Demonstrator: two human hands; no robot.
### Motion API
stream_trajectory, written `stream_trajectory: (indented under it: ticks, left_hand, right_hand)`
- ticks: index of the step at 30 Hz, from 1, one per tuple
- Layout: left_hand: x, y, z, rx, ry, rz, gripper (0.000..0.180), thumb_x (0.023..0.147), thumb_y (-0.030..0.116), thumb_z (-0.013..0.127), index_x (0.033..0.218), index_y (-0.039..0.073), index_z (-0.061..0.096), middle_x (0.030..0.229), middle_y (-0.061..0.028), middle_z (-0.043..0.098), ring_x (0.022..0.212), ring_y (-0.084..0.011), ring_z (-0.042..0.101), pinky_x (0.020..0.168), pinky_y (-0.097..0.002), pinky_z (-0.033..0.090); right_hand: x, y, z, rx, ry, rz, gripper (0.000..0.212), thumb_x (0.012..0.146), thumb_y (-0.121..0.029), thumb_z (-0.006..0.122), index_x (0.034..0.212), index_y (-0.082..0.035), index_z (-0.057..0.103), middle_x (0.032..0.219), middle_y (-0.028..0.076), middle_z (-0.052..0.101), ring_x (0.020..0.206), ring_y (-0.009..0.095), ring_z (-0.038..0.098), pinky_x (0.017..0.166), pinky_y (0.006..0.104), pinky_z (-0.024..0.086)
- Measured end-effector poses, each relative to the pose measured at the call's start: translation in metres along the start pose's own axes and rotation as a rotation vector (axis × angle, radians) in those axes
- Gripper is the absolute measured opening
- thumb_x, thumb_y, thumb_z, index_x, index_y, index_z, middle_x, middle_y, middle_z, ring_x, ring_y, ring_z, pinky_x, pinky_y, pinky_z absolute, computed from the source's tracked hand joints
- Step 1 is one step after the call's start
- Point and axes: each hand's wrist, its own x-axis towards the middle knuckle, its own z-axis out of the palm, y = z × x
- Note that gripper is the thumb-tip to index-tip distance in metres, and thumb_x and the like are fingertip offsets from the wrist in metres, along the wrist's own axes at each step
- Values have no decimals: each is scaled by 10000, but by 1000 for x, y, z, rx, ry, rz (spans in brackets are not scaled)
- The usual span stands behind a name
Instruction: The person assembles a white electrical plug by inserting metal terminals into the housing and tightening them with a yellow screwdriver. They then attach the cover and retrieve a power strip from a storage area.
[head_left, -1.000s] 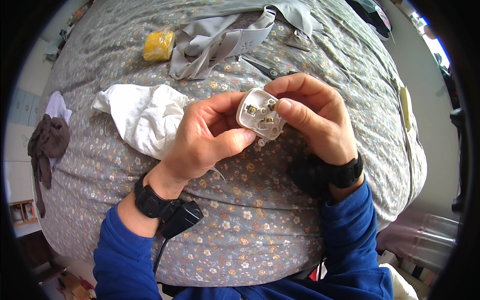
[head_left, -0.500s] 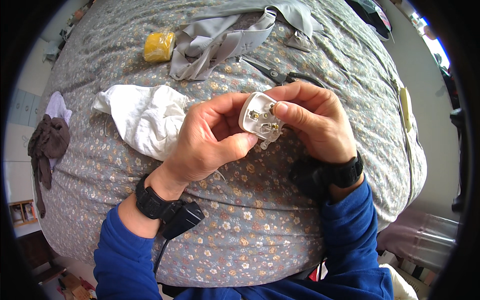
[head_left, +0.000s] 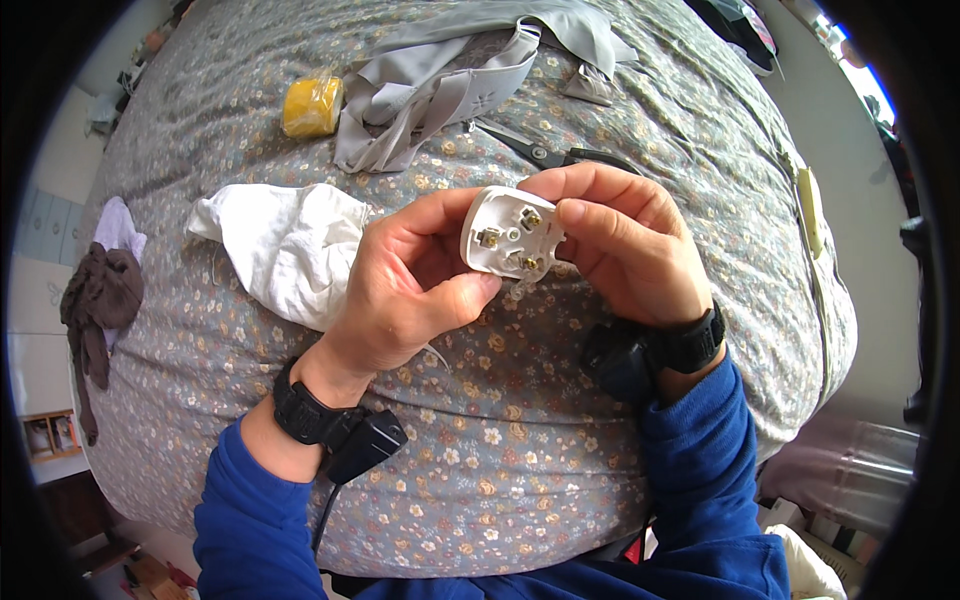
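In front of me I hold an opened white electrical plug (head_left: pixel 513 234), its inner side facing up and brass-coloured terminals showing. My left hand (head_left: pixel 405 275) is closed on its left edge, thumb near the lower corner and fingers behind. At its right edge is my right hand (head_left: pixel 630 240), closed, with the thumb bent by the edge and the index finger reaching behind the top. A small clear piece hangs at the plug's lower edge. What the hidden fingertips touch behind the plug does not show.
A floral bedspread (head_left: pixel 500 440) lies under everything. Beyond my hands are black-handled scissors or pliers (head_left: pixel 545 152), a grey cloth (head_left: pixel 440 95) and a yellow tape roll (head_left: pixel 312 107). White cloth (head_left: pixel 285 245) lies left of my left hand; brown cloth (head_left: pixel 103 285) hangs at the far-left edge.
The plug has shifted slightly left and turned to face up more fully. My right thumb has moved off the terminals to the plug's right edge, uncovering its inside.
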Motion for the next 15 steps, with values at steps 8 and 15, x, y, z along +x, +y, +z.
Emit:
stream_trajectory:
  ticks: [8,15]
  left_hand:
    - [-1,0,0,2,4,-1,500,806,-61,619,1295,-19,520,1135,-60,628,1028,-109,593,903,-273,485]
    - [1,2,-1,23,0,-29,478,821,-35,619,1290,-30,522,1131,-63,632,1010,-108,597,900,-268,485]
  right_hand:
    - [0,-3,2,-108,-31,-6,283,853,-37,715,1114,10,615,1074,95,672,970,154,644,892,302,514]
    - [1,1,8,-199,50,-51,297,859,-67,731,1120,29,625,994,62,681,879,110,654,803,240,536]
